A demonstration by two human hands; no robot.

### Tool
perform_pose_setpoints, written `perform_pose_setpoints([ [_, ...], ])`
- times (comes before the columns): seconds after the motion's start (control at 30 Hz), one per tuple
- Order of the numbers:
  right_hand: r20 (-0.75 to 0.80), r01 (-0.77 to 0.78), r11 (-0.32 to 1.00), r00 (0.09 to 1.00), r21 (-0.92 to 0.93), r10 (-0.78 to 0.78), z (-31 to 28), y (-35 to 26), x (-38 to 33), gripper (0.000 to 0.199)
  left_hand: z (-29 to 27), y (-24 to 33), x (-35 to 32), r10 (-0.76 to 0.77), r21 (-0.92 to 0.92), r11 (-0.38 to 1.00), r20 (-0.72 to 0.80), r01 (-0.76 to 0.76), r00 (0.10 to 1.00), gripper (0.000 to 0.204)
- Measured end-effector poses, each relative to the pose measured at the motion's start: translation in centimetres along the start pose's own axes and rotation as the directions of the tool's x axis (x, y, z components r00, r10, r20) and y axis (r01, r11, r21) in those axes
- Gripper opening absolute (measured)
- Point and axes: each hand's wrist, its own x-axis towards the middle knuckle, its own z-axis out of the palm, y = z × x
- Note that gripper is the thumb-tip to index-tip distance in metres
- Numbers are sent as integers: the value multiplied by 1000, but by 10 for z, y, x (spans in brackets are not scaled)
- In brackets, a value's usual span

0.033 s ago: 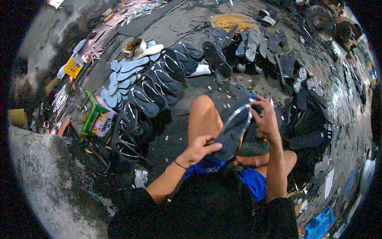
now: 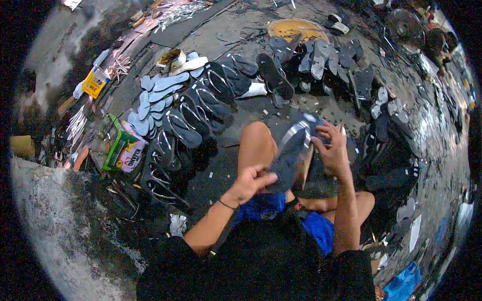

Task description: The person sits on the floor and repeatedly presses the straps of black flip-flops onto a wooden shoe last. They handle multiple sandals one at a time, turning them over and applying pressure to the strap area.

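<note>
My left hand is closed on the heel end of a dark flip-flop, its thumb lying on top. The flip-flop tilts away from me over my lap and looks blurred, with a shiny silver-white strap near its toe. Beside that toe end is my right hand, its thumb and fingers bent and apart. Its fingertips are close to the toe; whether they touch it I cannot tell. Under the flip-flop shows the pale edge of a tan piece, mostly hidden.
Strapped dark flip-flops curve in rows at the left, beside stacked light grey soles. Dark soles lie ahead and more grey ones beyond. A green-and-white packet, a yellow packet and a round yellow board lie around.
The flip-flop has turned, its strapped end swinging left, away from my right hand's fingers. My right thumb and fingers have shifted slightly. My left hand keeps its hold on the heel.
</note>
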Motion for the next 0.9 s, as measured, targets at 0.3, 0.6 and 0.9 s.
perform_pose_setpoints([
  [0.3,29,-51,987,998,156,47,33,44,-42,36,-152,91,104,251,-191,866,-634,-463,731,37],
  [0.6,-218,-487,858,866,-166,449,-16,180,11,33,-147,16,88,338,205,938,-713,-280,614,51],
  [0.9,-368,-547,442,825,-711,428,-54,336,121,50,-85,36,59,492,592,806,-673,4,552,48],
])
